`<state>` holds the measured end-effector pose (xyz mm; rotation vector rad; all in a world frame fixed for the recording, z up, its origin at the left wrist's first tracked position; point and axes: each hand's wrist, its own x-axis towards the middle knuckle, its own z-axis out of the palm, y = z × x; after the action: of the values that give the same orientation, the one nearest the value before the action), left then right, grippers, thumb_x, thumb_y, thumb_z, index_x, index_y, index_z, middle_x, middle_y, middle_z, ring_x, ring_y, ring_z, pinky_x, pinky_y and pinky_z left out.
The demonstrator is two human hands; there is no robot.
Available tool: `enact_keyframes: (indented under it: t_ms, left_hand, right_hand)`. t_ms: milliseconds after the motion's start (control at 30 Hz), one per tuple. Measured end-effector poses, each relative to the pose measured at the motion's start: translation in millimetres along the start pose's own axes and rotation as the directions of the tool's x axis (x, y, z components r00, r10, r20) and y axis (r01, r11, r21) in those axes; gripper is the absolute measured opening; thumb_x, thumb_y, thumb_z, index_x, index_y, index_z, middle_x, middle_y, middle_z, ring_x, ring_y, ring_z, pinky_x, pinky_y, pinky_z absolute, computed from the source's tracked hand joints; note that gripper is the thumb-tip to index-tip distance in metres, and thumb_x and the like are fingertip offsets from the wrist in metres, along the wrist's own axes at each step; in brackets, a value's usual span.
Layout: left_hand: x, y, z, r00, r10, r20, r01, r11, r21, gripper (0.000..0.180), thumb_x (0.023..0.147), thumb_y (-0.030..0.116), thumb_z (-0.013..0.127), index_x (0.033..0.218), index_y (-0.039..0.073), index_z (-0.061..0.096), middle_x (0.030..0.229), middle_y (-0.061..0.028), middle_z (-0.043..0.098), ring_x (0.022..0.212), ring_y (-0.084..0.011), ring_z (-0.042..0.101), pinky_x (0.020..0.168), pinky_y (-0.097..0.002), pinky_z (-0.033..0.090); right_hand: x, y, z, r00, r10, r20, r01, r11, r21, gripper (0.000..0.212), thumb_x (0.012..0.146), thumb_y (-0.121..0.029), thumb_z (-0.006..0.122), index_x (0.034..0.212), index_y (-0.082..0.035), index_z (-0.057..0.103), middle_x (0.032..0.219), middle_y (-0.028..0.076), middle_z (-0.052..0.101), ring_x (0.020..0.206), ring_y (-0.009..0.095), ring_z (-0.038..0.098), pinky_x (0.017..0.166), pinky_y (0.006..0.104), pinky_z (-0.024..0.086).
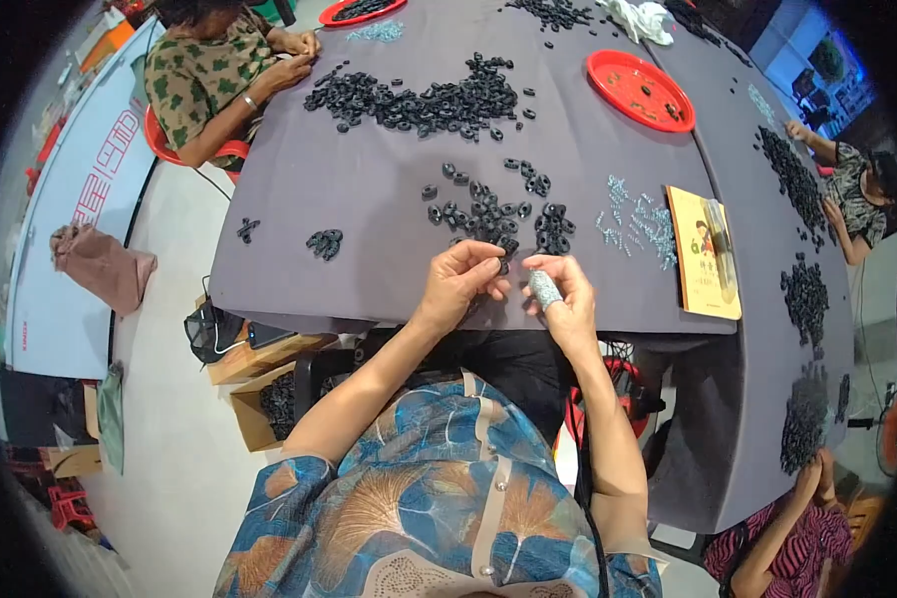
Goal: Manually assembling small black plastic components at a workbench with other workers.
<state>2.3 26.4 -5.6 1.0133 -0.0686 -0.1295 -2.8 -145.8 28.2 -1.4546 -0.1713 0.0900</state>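
Observation:
Near the table's front edge my left hand (462, 283) is closed in a pinch on a small black part (503, 267), mostly hidden by the fingertips. Just to its right, my right hand (564, 303) is closed too, with a grey wrap (544, 289) around one digit. Whatever its fingertips hold is too small to make out. Directly beyond my hands lies a loose pile of black oval parts (483, 214) with holes, and a smaller cluster (553, 229) sits beside it. Small silvery screw-like pieces (648, 231) are scattered to the right.
A yellow book (703, 269) lies at the right table edge. Farther off are a big black heap (419, 105) and a red tray (640, 92). Small black groups (325, 244) lie left. Other people work at the upper left (209, 95), right (860, 194) and lower right (782, 533).

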Motion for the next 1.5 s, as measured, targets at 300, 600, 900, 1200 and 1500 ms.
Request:
enact_keyframes:
  t_ms: [300,600,900,1200,1500]
  left_hand:
    - [0.5,3.6,4.3,0.999,-0.014,0.03,0.014,1.0,-0.002,0.015,0.088,0.006,0.056,0.102,0.0,0.059,0.084,-0.0074,0.063,0.068,-0.0142,0.063,0.058,-0.0243,0.052]
    - [-0.1,1.8,1.9,0.998,-0.005,0.064,0.003,0.999,0.032,0.015,0.088,0.007,0.057,0.102,0.0,0.058,0.083,-0.0058,0.062,0.067,-0.0127,0.063,0.057,-0.0232,0.052]
    - [0.5,2.4,4.4,0.997,-0.004,0.082,0.0,0.998,0.055,0.015,0.088,0.007,0.057,0.101,0.0,0.058,0.082,-0.0053,0.061,0.067,-0.0123,0.062,0.058,-0.0233,0.052]
    - [-1.2,3.6,5.5,0.997,-0.004,0.083,0.005,1.0,-0.003,0.016,0.088,0.007,0.057,0.102,0.0,0.058,0.084,-0.0066,0.061,0.068,-0.0133,0.062,0.058,-0.0244,0.051]
    - [-1.3,3.9,2.5,0.995,0.0,0.097,0.002,1.0,-0.021,0.016,0.088,0.007,0.057,0.102,-0.001,0.058,0.085,-0.008,0.062,0.068,-0.0135,0.062,0.06,-0.0251,0.051]
  right_hand:
    - [6.7,6.2,-14.0,0.996,-0.065,0.054,0.064,0.998,0.025,0.008,0.082,0.008,0.046,0.08,0.0,0.047,0.099,0.018,0.059,0.069,0.014,0.06,0.058,0.0246,0.052]
    - [35.6,-9.4,-24.5,0.991,0.11,0.075,-0.129,0.927,0.352,0.011,0.085,0.005,0.043,0.092,-0.003,0.048,0.087,0.01,0.056,0.062,0.011,0.053,0.052,0.0242,0.047]
    - [119.8,-15.5,-24.1,0.979,0.095,-0.181,-0.146,0.945,-0.293,0.011,0.085,-0.014,0.046,0.087,-0.007,0.054,0.065,0.002,0.05,0.056,0.012,0.045,0.053,0.0271,0.037]
    - [165.7,-3.9,-14.9,0.99,-0.102,-0.099,-0.043,0.447,-0.894,0.024,0.079,-0.022,0.056,0.095,-0.006,0.063,0.083,0.02,0.065,0.084,0.038,0.062,0.077,0.045,0.047]
    - [163.1,-5.5,-8.8,0.996,0.063,0.067,0.033,0.442,-0.896,0.027,0.078,-0.019,0.054,0.097,-0.005,0.065,0.084,0.022,0.065,0.089,0.039,0.061,0.08,0.0462,0.046]
